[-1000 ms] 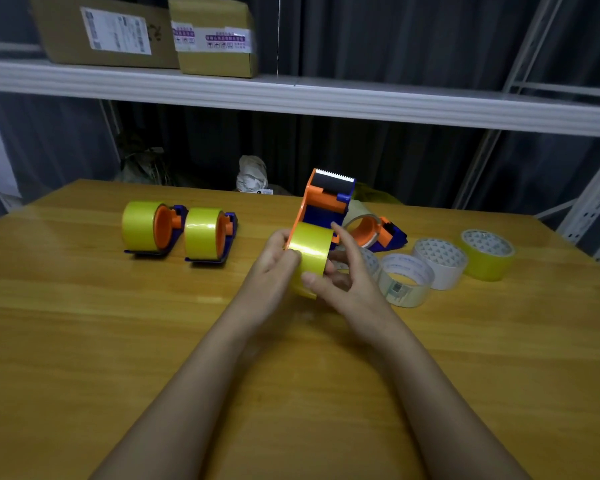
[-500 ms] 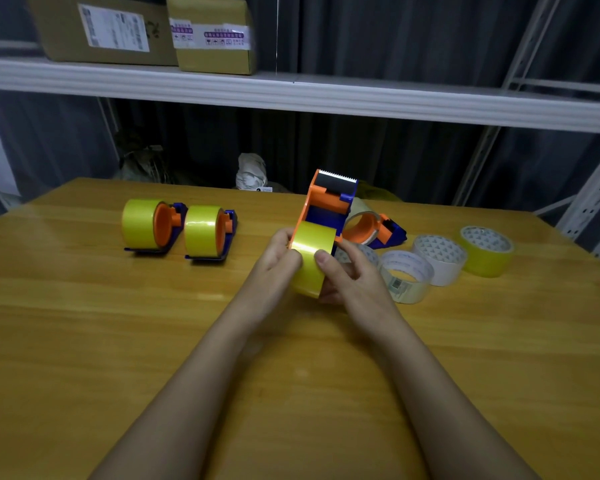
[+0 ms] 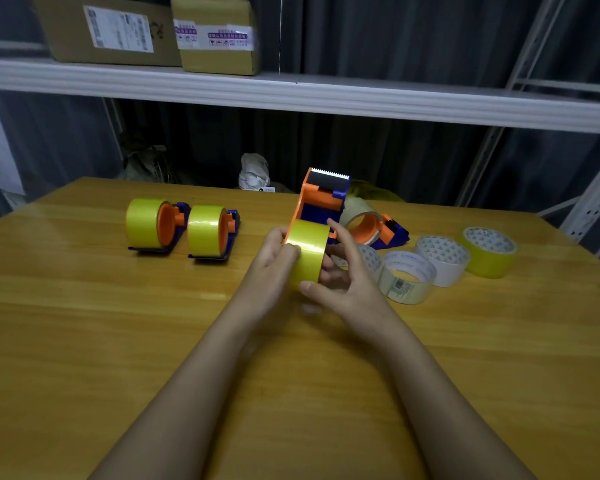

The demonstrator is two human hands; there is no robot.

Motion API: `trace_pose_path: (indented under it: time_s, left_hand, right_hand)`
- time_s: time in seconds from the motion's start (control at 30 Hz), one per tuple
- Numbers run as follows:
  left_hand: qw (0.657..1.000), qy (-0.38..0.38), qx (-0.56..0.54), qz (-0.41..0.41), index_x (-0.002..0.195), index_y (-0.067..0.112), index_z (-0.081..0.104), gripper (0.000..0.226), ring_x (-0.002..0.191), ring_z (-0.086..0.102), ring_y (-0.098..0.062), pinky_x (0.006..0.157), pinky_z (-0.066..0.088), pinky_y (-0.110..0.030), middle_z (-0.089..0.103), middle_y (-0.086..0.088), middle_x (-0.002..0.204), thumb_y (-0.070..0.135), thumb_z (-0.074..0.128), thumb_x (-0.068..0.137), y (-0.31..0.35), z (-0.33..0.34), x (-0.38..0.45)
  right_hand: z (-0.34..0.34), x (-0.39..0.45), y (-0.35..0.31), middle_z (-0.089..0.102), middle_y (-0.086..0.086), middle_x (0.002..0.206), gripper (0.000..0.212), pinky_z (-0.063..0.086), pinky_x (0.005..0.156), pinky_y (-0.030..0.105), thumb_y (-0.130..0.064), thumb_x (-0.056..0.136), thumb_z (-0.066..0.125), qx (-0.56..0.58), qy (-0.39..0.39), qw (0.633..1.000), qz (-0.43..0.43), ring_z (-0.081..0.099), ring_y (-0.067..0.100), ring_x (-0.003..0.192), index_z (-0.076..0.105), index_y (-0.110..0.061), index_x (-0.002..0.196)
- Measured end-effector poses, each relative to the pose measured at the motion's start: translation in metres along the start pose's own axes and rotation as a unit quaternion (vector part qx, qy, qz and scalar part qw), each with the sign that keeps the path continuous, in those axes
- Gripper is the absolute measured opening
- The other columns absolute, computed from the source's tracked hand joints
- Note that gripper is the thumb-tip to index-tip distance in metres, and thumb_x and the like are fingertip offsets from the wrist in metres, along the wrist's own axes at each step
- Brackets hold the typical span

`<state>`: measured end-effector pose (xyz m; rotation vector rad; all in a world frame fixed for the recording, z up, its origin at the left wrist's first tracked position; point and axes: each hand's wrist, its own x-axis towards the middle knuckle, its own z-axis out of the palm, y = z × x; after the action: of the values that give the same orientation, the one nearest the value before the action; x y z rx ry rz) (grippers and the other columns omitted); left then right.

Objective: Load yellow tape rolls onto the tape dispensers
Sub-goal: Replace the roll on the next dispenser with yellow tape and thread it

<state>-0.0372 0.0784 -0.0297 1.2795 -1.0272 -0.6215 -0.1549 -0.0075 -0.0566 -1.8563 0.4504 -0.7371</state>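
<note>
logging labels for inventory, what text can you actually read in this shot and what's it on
No text can be read.
Left box: white shipping label, print too blurred.
Right box: purple-printed tape, too blurred.
Clear tape roll: printed core, too small.
White tag at the table's far edge: too small.

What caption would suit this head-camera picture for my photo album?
Both hands, left and right, hold a yellow tape roll on an orange-and-blue plastic tape dispenser above a wooden table.

Yellow tape roll (image 3: 307, 254) on upright orange-blue dispenser (image 3: 321, 202), two loaded dispensers (image 3: 184, 230) left
</note>
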Motion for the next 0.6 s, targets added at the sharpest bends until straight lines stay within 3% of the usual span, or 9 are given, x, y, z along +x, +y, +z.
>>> trace_pose_path:
  time_s: [0.1, 0.17, 0.27, 0.37, 0.47, 0.6]
  left_hand:
    - [1.000, 0.002, -0.008, -0.003, 0.098, 0.026, 0.050, 0.019, 0.064, 0.058, 0.000, 0.063, 0.047, -0.020, 0.059, 0.002, 0.079, 0.012, 0.038, 0.094, 0.0048, -0.0010, 0.0000]
    - [1.000, -0.006, 0.002, -0.003, 0.097, 0.028, 0.051, 0.017, 0.065, 0.057, 0.002, 0.065, 0.046, -0.022, 0.059, 0.004, 0.080, 0.021, 0.041, 0.085, 0.0044, -0.0012, -0.0001]
    - [1.000, -0.020, 0.004, 0.000, 0.101, 0.028, 0.051, 0.029, 0.067, 0.058, 0.005, 0.061, 0.046, -0.012, 0.060, 0.007, 0.084, 0.026, 0.040, 0.074, 0.0049, 0.0005, -0.0019]
    - [0.999, -0.037, 0.002, 0.009, 0.106, 0.025, 0.048, 0.021, 0.067, 0.057, 0.009, 0.059, 0.045, -0.009, 0.058, 0.006, 0.087, 0.016, 0.042, 0.087, 0.0057, 0.0041, -0.0046]
    - [0.999, -0.051, 0.008, 0.012, 0.113, 0.016, 0.044, 0.026, 0.060, 0.055, 0.010, 0.055, 0.043, -0.008, 0.054, 0.003, 0.085, -0.001, 0.034, 0.095, 0.0080, 0.0062, -0.0072]
    - [0.998, -0.058, 0.001, 0.015, 0.112, 0.015, 0.043, 0.024, 0.057, 0.055, 0.008, 0.053, 0.043, -0.009, 0.053, 0.002, 0.081, -0.001, 0.033, 0.096, 0.0108, 0.0088, -0.0087]
  right_hand:
    - [-0.0018, -0.0012, -0.0007, 0.043, -0.008, 0.132, 0.083, 0.057, 0.085, 0.038, -0.033, 0.075, 0.079, -0.016, 0.017, 1.000, -0.010, 0.066, 0.010, 0.097, 0.027, -0.053, 0.138]
    - [-0.0031, -0.0010, -0.0009, 0.048, -0.008, 0.125, 0.079, 0.057, 0.084, 0.034, -0.038, 0.074, 0.077, -0.016, 0.024, 1.000, -0.006, 0.067, 0.009, 0.093, 0.029, -0.054, 0.134]
    - [-0.0025, 0.0003, -0.0010, 0.055, -0.006, 0.115, 0.073, 0.058, 0.078, 0.031, -0.044, 0.071, 0.071, 0.032, 0.036, 0.999, 0.021, 0.068, 0.008, 0.091, 0.034, -0.047, 0.134]
    - [-0.0027, 0.0015, -0.0007, 0.063, 0.000, 0.107, 0.071, 0.058, 0.070, 0.028, -0.052, 0.071, 0.064, 0.054, 0.050, 0.996, 0.054, 0.068, 0.011, 0.089, 0.039, -0.037, 0.136]
    - [-0.0027, 0.0029, 0.0013, 0.068, 0.003, 0.097, 0.067, 0.057, 0.064, 0.028, -0.061, 0.074, 0.058, 0.054, 0.063, 0.994, 0.069, 0.069, 0.016, 0.086, 0.050, -0.026, 0.130]
    - [-0.0028, 0.0048, 0.0054, 0.064, -0.003, 0.076, 0.075, 0.060, 0.066, 0.036, -0.075, 0.074, 0.055, 0.043, 0.081, 0.993, 0.080, 0.068, 0.017, 0.079, 0.058, -0.018, 0.123]
